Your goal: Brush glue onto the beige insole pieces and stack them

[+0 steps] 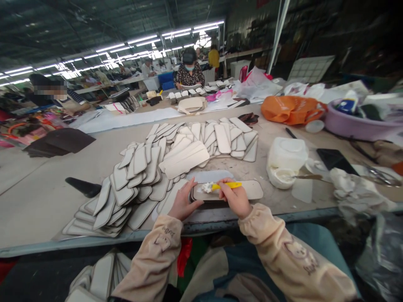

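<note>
Seen from the head camera, the left hand (pixel 182 204) lies with its fingers spread flat on the near end of a pale flat piece (pixel 242 191) at the front edge of the desk (pixel 40 201). It is probably pinning the piece so it cannot slide under the strokes. The piece tops a small dark-edged stack. The right hand (pixel 235 198) has its fingers closed round a yellow-handled brush (pixel 225 185), whose white-loaded tip rests on the piece just right of the left fingertips. Beyond and left of the fingers fans a big heap of like pieces (pixel 138 180). To their right stand a white tub (pixel 286 161), a crumpled rag (pixel 355 193), a black slab (pixel 335 159) and scissors (pixel 380 176). Nothing crowds the fingers.
</note>
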`<state>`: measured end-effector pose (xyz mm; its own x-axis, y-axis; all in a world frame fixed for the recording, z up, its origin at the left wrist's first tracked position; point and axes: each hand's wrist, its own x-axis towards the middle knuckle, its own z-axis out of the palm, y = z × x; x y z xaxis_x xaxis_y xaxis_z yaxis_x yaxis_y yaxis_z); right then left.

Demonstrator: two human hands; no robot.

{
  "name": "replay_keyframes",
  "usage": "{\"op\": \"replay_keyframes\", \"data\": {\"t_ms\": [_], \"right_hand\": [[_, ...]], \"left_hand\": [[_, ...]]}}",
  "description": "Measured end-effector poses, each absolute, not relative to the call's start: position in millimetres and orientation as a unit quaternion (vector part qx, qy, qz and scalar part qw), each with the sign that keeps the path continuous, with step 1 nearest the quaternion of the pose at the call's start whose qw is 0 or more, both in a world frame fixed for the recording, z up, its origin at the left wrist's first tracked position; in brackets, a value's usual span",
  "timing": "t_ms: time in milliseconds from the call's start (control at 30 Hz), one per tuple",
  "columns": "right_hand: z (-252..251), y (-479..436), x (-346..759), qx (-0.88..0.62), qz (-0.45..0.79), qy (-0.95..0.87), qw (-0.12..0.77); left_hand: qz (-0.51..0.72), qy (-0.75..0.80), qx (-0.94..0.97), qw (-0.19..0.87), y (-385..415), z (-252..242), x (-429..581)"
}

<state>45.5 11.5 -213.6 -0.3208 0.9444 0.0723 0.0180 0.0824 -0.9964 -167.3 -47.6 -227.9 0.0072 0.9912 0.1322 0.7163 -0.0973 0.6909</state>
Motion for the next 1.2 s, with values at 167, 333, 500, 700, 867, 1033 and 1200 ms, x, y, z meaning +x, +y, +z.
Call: {"op": "replay_keyframes", "data": {"t_ms": [167,333,500,700,867,1033,1200], "right_hand": [[-203,16,84,-0.467,0.463,-0.622,0.425],[-185,19,134,-0.551,0.393,-0.616,0.403],[-173,19,172,-0.617,0.31,-0.618,0.375],[-167,8,162,-0.566,0.335,-0.602,0.452],[-179,-4,94,-0.429,0.551,-0.542,0.467],[-198,-10,39,-0.381,0.63,-0.533,0.416],[-202,-7,37,-0.405,0.61,-0.555,0.395]], "left_hand": [[0.301,0.637,0.678,0.207,-48,-225,-164],[0.303,0.639,0.677,0.204,-48,-224,-163],[0.3,0.641,0.679,0.198,-47,-226,-163],[0.315,0.637,0.671,0.21,-48,-226,-163],[0.322,0.643,0.655,0.231,-48,-224,-161],[0.325,0.646,0.65,0.233,-46,-227,-161],[0.316,0.647,0.654,0.23,-45,-228,-162]]}}
